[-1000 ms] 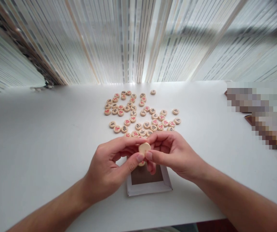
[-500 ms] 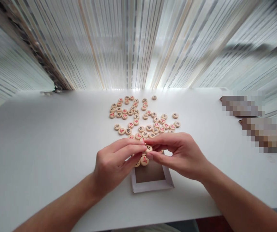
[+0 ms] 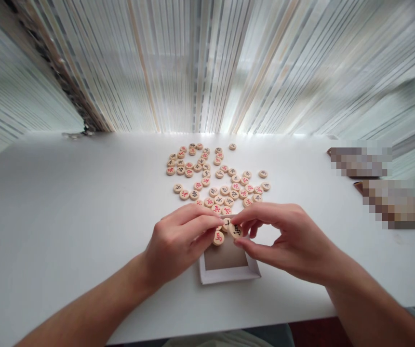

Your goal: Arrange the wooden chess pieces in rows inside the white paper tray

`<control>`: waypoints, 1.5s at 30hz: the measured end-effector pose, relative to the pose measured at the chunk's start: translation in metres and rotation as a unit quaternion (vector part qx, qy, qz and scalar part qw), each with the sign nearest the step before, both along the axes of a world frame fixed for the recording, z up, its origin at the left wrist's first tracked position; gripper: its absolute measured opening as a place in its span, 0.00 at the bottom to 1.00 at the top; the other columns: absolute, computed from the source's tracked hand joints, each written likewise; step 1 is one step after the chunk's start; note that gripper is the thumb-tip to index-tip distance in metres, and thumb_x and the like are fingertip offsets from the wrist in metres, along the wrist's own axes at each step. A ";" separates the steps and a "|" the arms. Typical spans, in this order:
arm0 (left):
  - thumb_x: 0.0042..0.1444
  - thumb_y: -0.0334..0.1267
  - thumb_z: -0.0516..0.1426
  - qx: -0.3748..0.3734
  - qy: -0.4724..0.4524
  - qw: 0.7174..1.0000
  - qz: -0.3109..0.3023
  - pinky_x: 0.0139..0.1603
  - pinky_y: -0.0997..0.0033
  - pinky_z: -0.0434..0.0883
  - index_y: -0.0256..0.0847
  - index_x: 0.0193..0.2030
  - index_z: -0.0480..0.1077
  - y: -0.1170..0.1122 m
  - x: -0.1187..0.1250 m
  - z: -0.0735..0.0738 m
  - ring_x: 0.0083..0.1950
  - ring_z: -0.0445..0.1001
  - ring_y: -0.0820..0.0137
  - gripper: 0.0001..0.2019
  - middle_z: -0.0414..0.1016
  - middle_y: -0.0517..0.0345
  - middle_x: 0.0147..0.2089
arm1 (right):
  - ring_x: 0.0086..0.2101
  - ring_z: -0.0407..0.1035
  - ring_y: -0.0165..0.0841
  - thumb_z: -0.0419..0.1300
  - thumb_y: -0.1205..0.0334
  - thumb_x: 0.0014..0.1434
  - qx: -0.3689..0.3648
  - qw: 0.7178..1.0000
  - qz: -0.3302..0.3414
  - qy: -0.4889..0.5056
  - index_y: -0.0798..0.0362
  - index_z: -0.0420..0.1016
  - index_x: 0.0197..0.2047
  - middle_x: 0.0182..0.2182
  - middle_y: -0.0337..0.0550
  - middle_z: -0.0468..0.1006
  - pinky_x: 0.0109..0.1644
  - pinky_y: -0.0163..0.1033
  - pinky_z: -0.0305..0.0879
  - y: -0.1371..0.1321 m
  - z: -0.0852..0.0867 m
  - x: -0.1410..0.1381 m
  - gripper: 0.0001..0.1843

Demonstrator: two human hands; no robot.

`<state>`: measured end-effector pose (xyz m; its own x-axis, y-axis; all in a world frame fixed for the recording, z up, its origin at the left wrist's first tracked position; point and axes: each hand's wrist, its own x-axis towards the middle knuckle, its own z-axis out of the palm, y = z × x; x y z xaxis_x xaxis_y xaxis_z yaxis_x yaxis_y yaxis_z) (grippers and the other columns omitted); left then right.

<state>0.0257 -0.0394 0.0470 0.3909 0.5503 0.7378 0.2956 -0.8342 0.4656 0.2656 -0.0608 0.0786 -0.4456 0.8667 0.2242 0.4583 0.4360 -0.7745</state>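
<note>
My right hand [image 3: 279, 236] pinches a round wooden Chinese chess piece [image 3: 235, 231] with a black character between thumb and forefinger, over a shallow white box [image 3: 229, 276]. My left hand [image 3: 181, 236] is closed, its fingertips beside a piece with a black mark [image 3: 226, 224]; what it grips, if anything, is hidden. Just below these fingertips is a red-character piece [image 3: 218, 238], at the left side of the box. The brown bottom of the box shows in front of the pieces. My hands cover its far part.
Several loose Chinese chess pieces [image 3: 213, 191], red and black, lie face up beyond the box on the white table [image 3: 84, 202]. Two blurred-out brown objects [image 3: 359, 161] are at the right. A striped string curtain [image 3: 178, 67] hangs along the table's far edge.
My right hand has moved slightly right and toward me with the black-character piece, drawing it away from my left fingertips. Another black-marked piece now shows between the hands.
</note>
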 end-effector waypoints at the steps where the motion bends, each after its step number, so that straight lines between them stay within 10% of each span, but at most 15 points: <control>1: 0.63 0.22 0.64 -0.003 -0.001 1.000 0.008 0.44 0.74 0.82 0.40 0.43 0.80 0.001 0.000 -0.001 0.40 0.86 0.69 0.09 0.86 0.53 0.40 | 0.32 0.74 0.30 0.71 0.64 0.63 0.013 1.000 -0.001 -0.014 0.50 0.84 0.46 0.34 0.40 0.83 0.37 0.34 0.75 -0.002 -0.001 0.002 0.07; 18: 0.64 0.23 0.62 -0.021 0.001 0.999 0.028 0.44 0.72 0.82 0.42 0.43 0.80 0.004 0.001 -0.004 0.40 0.85 0.68 0.10 0.86 0.55 0.40 | 0.40 0.75 0.43 0.60 0.70 0.71 0.127 0.976 -0.010 -0.177 0.54 0.81 0.47 0.42 0.51 0.82 0.44 0.48 0.77 -0.033 -0.045 -0.004 0.08; 45: 0.63 0.22 0.62 -0.027 0.005 0.999 0.028 0.45 0.71 0.82 0.41 0.43 0.81 0.004 0.000 -0.007 0.41 0.85 0.68 0.10 0.86 0.53 0.40 | 0.38 0.76 0.41 0.59 0.68 0.74 0.169 0.965 -0.033 -0.199 0.54 0.83 0.44 0.39 0.50 0.84 0.41 0.46 0.75 -0.031 -0.049 -0.007 0.10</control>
<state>0.0262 -0.0354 0.0399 0.3657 0.6103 0.7027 0.3449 -0.7901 0.5067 0.2582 -0.0917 0.0295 -0.5006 0.8039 0.3212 0.7260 0.5919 -0.3501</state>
